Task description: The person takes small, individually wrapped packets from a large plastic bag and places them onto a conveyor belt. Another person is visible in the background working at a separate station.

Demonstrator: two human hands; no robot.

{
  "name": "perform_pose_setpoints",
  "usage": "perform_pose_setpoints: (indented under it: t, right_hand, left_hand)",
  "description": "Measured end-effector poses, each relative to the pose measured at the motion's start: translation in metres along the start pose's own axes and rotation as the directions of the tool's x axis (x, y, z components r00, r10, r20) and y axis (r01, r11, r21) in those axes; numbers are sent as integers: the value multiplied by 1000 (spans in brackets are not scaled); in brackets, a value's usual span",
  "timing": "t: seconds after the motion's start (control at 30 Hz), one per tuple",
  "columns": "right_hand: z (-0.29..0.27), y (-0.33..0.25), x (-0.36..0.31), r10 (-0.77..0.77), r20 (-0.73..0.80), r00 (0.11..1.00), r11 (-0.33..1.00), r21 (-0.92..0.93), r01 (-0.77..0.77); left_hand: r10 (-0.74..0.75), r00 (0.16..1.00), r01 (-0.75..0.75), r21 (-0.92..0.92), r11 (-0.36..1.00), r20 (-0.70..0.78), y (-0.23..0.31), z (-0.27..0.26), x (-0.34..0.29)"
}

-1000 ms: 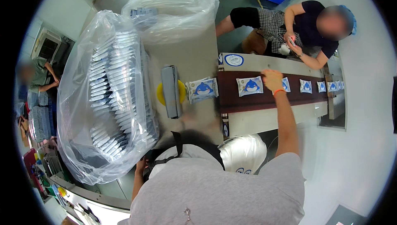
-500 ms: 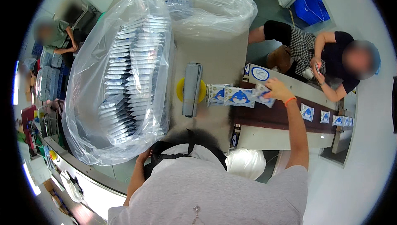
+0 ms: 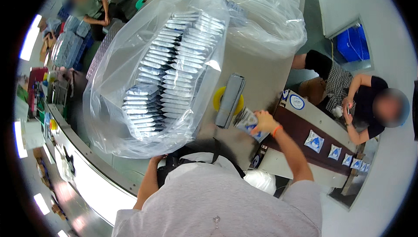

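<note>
My right hand, with an orange band at the wrist, is closed on a few white-and-blue sachets bunched together. They are low over the table, just right of a rolled grey plastic bundle that lies on a yellow ring. My left hand is low at my side, by the black strap and the front edge of the table; its fingers are mostly hidden. Left of centre stands a large clear plastic bag with two rows of stacked silvery sachets inside.
A brown conveyor belt on the right carries several spaced sachets. Beside it a seated person holds a small object. Another clear bag lies at the far end of the table. Another person sits at far left.
My right hand has drawn the sachets from the belt's end leftward and nearer, gathering the overlapping row into a bunch. The whole view has turned, shifting the bag and table rightward.
</note>
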State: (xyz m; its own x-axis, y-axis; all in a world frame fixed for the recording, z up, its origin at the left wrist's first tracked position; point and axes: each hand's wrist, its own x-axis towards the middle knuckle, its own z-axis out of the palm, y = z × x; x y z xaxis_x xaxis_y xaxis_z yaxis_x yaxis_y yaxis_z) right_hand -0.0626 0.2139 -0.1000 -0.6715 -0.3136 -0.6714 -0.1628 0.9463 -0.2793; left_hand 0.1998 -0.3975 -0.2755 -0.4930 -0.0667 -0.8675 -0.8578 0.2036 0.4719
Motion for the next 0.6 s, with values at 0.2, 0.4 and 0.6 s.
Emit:
perform_pose_setpoints:
  t: [0.2, 0.4, 0.6]
  right_hand:
    - [126, -90, -66, -214, -601, 770, 906, -417, -73]
    - [64, -142, -96, 303, -107, 947, 894, 376, -244]
    - [-21, -141, -141, -63, 2, 998, 280, 960, 16]
  left_hand:
    - [-27, 995, 23, -51, 998, -91, 21, 0, -8]
    - [10, 979, -52, -200, 978, -206, 33, -35, -10]
    - [280, 856, -507, -602, 616, -434, 109, -163, -41]
